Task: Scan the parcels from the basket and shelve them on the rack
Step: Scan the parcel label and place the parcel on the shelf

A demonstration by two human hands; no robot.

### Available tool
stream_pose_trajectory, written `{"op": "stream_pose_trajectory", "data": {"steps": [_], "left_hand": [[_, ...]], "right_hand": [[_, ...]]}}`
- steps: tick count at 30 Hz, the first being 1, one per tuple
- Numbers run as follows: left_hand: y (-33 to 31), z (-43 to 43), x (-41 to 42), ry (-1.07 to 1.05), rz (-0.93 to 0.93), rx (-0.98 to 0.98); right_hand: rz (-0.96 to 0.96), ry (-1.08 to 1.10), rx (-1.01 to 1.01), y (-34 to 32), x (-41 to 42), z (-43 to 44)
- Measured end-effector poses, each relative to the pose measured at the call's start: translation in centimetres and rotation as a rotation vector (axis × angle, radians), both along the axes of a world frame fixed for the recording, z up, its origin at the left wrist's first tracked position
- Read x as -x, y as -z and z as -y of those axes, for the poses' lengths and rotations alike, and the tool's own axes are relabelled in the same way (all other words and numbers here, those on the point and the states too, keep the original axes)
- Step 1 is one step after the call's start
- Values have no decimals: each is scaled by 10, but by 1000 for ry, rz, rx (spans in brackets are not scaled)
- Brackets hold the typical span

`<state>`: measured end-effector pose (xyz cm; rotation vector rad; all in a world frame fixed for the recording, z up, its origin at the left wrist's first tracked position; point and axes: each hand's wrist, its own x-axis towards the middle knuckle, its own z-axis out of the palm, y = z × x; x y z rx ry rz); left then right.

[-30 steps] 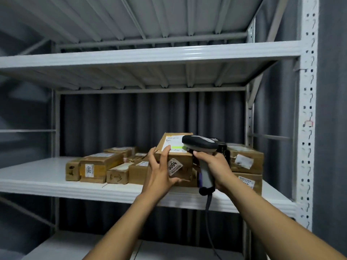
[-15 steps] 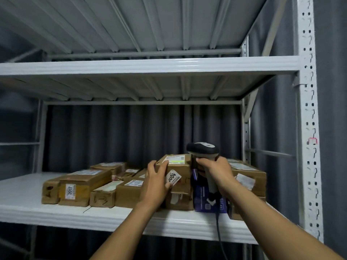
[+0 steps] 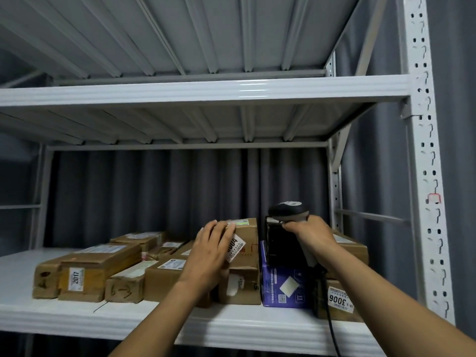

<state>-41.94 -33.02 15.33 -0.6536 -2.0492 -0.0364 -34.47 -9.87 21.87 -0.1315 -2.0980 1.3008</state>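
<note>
On the rack shelf (image 3: 77, 315), a row of parcels is ranged: the parcel tagged 2017 (image 3: 85, 274) at left, the parcel tagged 3004 (image 3: 244, 243) stacked upon another at centre, a printed box (image 3: 283, 287) beside it, and the parcel tagged 3006 (image 3: 337, 302) at right.

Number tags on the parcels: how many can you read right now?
3. Tag 2017 on the left box's front, 3006 on the lower right box, and a tag ending 004 on the box under the left hand. Others may be hidden.
</note>
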Motion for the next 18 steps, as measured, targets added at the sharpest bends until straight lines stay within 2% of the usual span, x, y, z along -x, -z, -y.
{"op": "stream_pose_trajectory", "data": {"steps": [4,10,15,18], "left_hand": [[-15,-12,18,37,109,-112],[-20,-39,50,32,216,-99],[-14,-47,78,81,401,-378],[-14,-50,90,101,486,-461]], "right_hand": [[11,-5,-43,0,7,-5],[13,-7,-55,-2,19,-10],[8,45,-99,-2,24,-11],[12,59,-116,-2,26,-12]]}}
